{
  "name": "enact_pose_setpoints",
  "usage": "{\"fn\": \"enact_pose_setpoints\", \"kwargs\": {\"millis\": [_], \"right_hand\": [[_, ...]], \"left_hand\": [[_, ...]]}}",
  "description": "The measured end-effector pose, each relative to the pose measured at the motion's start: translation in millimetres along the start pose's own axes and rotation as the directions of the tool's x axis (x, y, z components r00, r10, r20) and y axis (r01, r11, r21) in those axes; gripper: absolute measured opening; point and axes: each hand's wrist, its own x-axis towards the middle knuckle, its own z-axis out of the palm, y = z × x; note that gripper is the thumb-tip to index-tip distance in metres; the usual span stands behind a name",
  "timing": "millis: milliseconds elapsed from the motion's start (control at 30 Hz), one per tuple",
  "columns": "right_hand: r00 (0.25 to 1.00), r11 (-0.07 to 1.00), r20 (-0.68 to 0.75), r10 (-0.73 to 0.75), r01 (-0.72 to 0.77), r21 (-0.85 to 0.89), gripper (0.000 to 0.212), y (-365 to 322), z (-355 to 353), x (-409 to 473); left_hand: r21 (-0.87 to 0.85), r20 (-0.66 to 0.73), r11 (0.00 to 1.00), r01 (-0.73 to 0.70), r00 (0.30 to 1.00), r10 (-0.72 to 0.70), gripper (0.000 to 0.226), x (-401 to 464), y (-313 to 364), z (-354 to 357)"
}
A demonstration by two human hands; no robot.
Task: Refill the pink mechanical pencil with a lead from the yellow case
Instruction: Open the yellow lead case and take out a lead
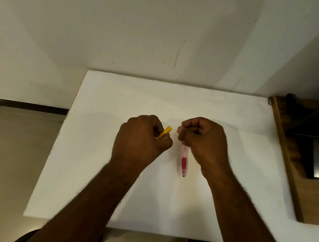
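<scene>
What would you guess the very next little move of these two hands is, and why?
Probably the right hand draws a lead out of the yellow case. The left hand pinches the case with its free end aimed at the right fingertips, which sit just apart from it with a bit of orange at them. The pink pencil lies on the white table, partly under the right hand.

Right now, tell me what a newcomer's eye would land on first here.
Two closed hands meet at mid-table: the left hand grips a yellow case, its end poking out toward the right hand. Below the right hand a pink pencil points its tip toward the person; whether it lies on the white table or is held is unclear.
</scene>
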Motion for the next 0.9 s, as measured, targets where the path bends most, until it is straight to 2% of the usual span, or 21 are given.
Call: {"fn": "enact_pose_setpoints", "kwargs": {"millis": [67,167,300,367,467,533,567,600,667,900], "right_hand": [[0.995,0.977,0.077,-0.066,0.081,-0.199,0.011,1.9,10.0,-5.4],[0.971,0.862,0.187,-0.149,0.221,-0.456,0.006,3.2,26.5,-13.9],[0.963,0.734,0.212,-0.166,0.265,-0.625,0.015,6.3,41.0,-22.6],[0.969,0.729,0.202,-0.140,0.239,-0.641,0.015,5.0,41.6,-23.5],[0.987,0.853,0.111,-0.116,0.156,-0.498,0.009,-0.1,32.4,-16.5],[0.999,0.985,0.025,-0.023,0.027,-0.172,0.012,-4.9,21.0,-10.3],[0.998,0.997,0.028,0.058,-0.059,0.052,0.015,-7.0,15.5,-8.0],[0.989,0.956,0.072,0.130,-0.145,0.256,0.017,-9.4,11.0,-6.5],[0.968,0.850,0.170,0.182,-0.242,0.468,0.016,-12.2,5.5,-4.9],[0.935,0.790,0.268,0.231,-0.341,0.509,0.015,-6.6,2.9,-2.7]], "left_hand": [[-0.026,-0.038,1.000,0.007,0.999,-0.008,0.019,1.9,-1.6,-1.9],[-0.064,-0.061,0.998,0.018,0.998,-0.021,0.020,3.3,-2.7,-5.1],[-0.097,-0.049,0.995,0.021,0.998,-0.026,0.019,3.2,-1.5,-4.5],[-0.100,-0.046,0.995,0.007,0.999,-0.011,0.018,2.8,0.3,-4.0],[-0.134,-0.043,0.991,-0.017,0.999,0.012,0.019,1.0,3.5,-4.9],[-0.156,-0.037,0.987,-0.044,0.999,0.039,0.025,-0.3,5.4,-6.0],[-0.158,-0.026,0.986,-0.057,0.998,0.053,0.028,-0.4,5.8,-6.3],[-0.157,-0.011,0.985,-0.068,0.998,0.067,0.027,-0.1,6.0,-6.5],[-0.156,0.020,0.984,-0.090,0.995,0.094,0.023,1.0,6.4,-6.4],[-0.171,0.025,0.964,-0.202,0.977,0.210,0.022,2.9,9.4,-7.6]]}}
